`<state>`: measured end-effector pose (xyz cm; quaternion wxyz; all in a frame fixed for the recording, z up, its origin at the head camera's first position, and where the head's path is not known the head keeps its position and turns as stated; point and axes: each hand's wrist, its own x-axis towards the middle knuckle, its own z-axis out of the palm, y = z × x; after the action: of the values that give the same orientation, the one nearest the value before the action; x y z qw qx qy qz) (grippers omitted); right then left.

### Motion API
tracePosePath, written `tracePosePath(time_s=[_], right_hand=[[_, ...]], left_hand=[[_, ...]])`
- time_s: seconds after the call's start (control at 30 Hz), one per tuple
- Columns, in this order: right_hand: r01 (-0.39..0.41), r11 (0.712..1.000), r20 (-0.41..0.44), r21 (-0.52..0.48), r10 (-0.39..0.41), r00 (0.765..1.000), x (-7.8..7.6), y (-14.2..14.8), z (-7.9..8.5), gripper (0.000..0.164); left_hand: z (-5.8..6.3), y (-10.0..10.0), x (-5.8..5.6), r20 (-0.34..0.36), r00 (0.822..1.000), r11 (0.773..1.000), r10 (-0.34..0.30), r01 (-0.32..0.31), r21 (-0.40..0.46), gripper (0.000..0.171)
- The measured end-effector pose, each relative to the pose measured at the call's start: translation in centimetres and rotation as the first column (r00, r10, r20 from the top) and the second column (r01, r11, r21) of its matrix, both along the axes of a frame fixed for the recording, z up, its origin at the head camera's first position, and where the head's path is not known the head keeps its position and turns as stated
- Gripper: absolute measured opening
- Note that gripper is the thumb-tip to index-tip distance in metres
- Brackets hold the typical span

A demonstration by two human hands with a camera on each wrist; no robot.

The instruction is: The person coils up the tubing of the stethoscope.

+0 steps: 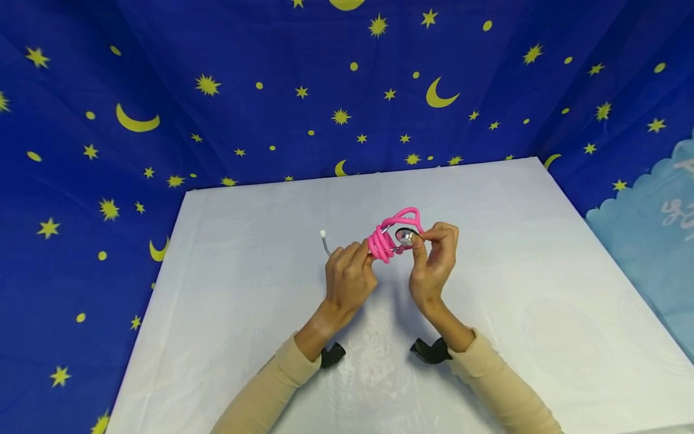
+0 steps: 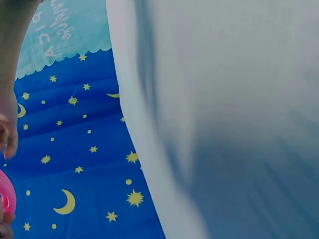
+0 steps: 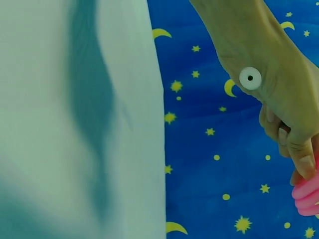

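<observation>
A stethoscope with pink tubing (image 1: 381, 244) is held up above the table, its tube wound in several coils around the metal part. My left hand (image 1: 349, 274) grips it at the left end of the coils. Past those knuckles a metal ear tube sticks out, ending in a white ear tip (image 1: 323, 233), which also shows in the right wrist view. The right hand (image 1: 434, 265) pinches the silver chest piece (image 1: 405, 236) between thumb and fingers, beside a loop of tubing. In the left wrist view, only a bit of pink tube (image 2: 7, 194) shows at the left edge.
Below the hands is a table with a white cover (image 1: 260, 241). Blue cloth with yellow stars and moons (image 1: 303, 66) hangs behind and at the sides. A light blue panel with white lettering (image 1: 661, 211) is at the right. Black straps (image 1: 431, 351) hang by the wrists.
</observation>
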<state>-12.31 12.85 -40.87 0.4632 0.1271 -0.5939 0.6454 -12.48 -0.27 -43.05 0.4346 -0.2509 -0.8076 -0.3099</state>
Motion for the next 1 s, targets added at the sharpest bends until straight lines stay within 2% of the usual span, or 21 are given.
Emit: tracePosePath(time_s=[0.07,0.27,0.33,0.47,0.57,0.7,0.87,1.0], right_hand=[[-0.108,0.993,0.014,-0.048,0.109,0.994,0.1,-0.2,-0.3,0.039],[-0.278,0.951,0.074,-0.132,0.289,0.954,0.4,-0.4,-0.9,0.016],[-0.309,0.936,0.116,-0.17,0.33,0.937,0.6,-0.4,-1.0,0.011],[-0.36,0.899,0.186,-0.251,0.409,0.893,0.8,-0.3,-1.0,0.013],[-0.417,0.857,0.191,-0.302,0.483,0.855,0.7,-0.2,-1.1,0.015],[-0.487,0.812,0.184,-0.323,0.558,0.809,0.5,0.0,-1.2,0.016],[-0.543,0.776,0.222,-0.322,0.619,0.753,0.4,0.2,-1.0,0.025],[-0.564,0.756,0.268,-0.333,0.649,0.712,0.4,0.4,-0.6,0.024]], left_hand=[[0.0,-0.1,0.0,0.004,1.0,1.0,0.005,-0.005,-0.002,0.01],[-0.2,-0.3,-0.1,0.022,0.999,0.999,0.035,-0.035,-0.015,0.011],[-0.3,-0.4,-0.1,0.023,0.999,0.999,0.044,-0.044,-0.02,0.012],[-0.4,-0.5,-0.2,0.006,0.999,0.998,0.054,-0.054,-0.038,0.012],[-0.4,-0.6,-0.2,-0.007,0.998,0.997,0.062,-0.062,-0.047,0.013],[-0.4,-0.7,-0.2,-0.013,0.998,0.997,0.063,-0.064,-0.048,0.013],[-0.4,-0.9,-0.2,-0.004,0.998,0.996,0.064,-0.064,-0.056,0.012],[-0.5,-1.0,-0.3,-0.002,0.998,0.997,0.061,-0.061,-0.053,0.012]])
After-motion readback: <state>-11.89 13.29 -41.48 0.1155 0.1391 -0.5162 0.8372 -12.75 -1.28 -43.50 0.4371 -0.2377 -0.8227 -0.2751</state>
